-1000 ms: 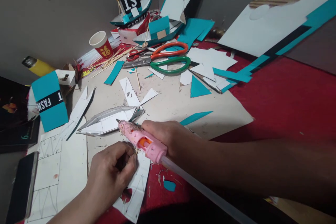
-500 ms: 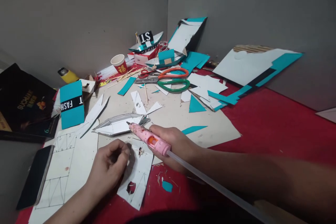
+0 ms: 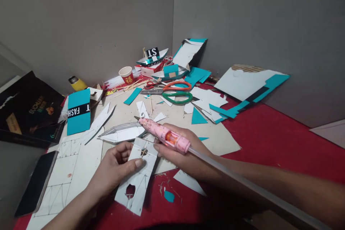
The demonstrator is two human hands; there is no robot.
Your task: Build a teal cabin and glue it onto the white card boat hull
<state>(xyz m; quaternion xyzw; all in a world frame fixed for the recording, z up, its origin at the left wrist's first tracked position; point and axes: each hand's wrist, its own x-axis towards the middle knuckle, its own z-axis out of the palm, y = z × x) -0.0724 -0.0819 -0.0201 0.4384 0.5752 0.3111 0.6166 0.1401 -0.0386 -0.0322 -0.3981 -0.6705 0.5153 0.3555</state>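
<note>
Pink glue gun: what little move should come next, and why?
Maybe the right hand should tip the pink glue gun toward the white card: a glue stick sits in the gun, the left hand holds the card, but the nozzle points past the card's top edge.

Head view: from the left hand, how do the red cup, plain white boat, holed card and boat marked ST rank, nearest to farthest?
1. Holed card: held in the left hand.
2. Plain white boat: just beyond the hand.
3. Red cup: well beyond that boat.
4. Boat marked ST: farthest, behind and right of the cup.
</note>
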